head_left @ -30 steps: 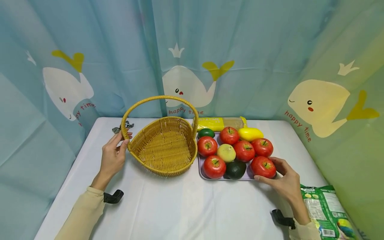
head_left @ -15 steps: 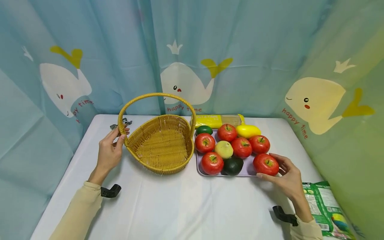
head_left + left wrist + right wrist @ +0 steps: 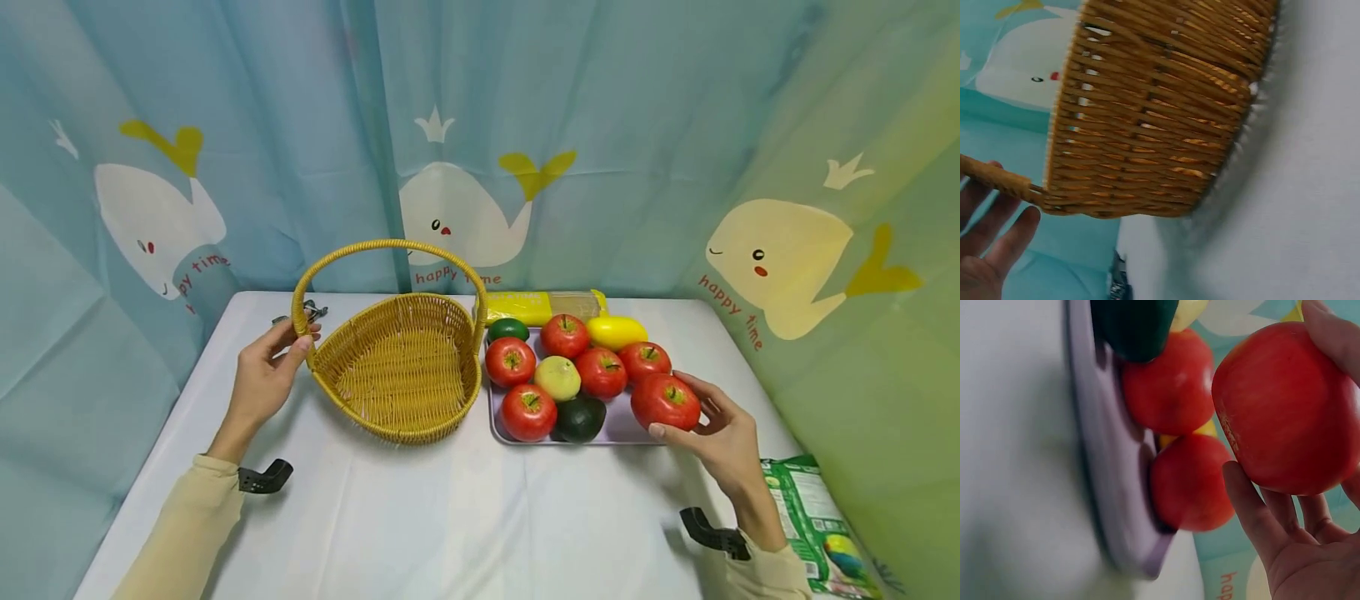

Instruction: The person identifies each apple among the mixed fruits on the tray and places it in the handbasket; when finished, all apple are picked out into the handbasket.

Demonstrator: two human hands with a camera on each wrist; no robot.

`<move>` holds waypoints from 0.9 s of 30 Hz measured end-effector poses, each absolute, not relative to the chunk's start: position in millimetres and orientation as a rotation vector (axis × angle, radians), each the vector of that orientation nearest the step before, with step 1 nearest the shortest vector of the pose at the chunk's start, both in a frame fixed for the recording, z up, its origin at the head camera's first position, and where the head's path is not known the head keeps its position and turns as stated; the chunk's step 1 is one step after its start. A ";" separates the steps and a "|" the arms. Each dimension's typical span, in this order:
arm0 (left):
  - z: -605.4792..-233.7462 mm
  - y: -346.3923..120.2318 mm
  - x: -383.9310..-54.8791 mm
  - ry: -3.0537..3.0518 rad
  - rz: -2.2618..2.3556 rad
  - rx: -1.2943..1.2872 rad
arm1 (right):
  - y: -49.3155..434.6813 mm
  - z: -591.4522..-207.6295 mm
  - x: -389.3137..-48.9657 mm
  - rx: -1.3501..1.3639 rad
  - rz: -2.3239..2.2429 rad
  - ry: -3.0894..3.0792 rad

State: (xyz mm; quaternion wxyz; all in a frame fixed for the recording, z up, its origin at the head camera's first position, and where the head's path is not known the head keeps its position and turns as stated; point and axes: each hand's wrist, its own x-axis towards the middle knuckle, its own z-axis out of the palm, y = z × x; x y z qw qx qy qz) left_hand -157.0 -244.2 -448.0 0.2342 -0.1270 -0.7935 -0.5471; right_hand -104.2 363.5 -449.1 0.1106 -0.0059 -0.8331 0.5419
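Note:
My left hand (image 3: pixel 262 375) holds the yellow wicker basket (image 3: pixel 405 375) by the lower left end of its arched handle (image 3: pixel 997 178), thumb and fingers on either side. On the right, my right hand (image 3: pixel 723 446) grips a red apple (image 3: pixel 665 402) between thumb and fingers. In the right wrist view this apple (image 3: pixel 1285 409) is raised above the lilac tray (image 3: pixel 1113 475). The tray carries more red apples (image 3: pixel 528 412), a pale yellow-green round fruit (image 3: pixel 557 378), a dark avocado (image 3: pixel 580 418), a small green fruit (image 3: pixel 508 330) and a yellow oval fruit (image 3: pixel 617 332).
Behind the tray lies a yellow packet of noodles (image 3: pixel 525 308). A green printed bag (image 3: pixel 813 517) is at the right edge of the table. Past my left fingers sits a small dark striped item (image 3: pixel 317 312). A whale-print curtain (image 3: pixel 637 100) surrounds the white table.
My right hand has lifted the red apple off the front right corner of the tray. My left hand stays on the basket handle. The head view has shifted slightly.

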 end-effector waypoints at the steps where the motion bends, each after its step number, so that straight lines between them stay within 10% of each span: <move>1: -445.9 -244.5 -157.8 -2.164 -1.527 -0.360 | 362.0 -447.2 -105.5 -0.007 1.632 -2.425; 27: -440.9 -241.3 -172.6 -1.920 -1.852 -0.351 | 284.3 -409.5 -151.3 0.417 1.800 -2.326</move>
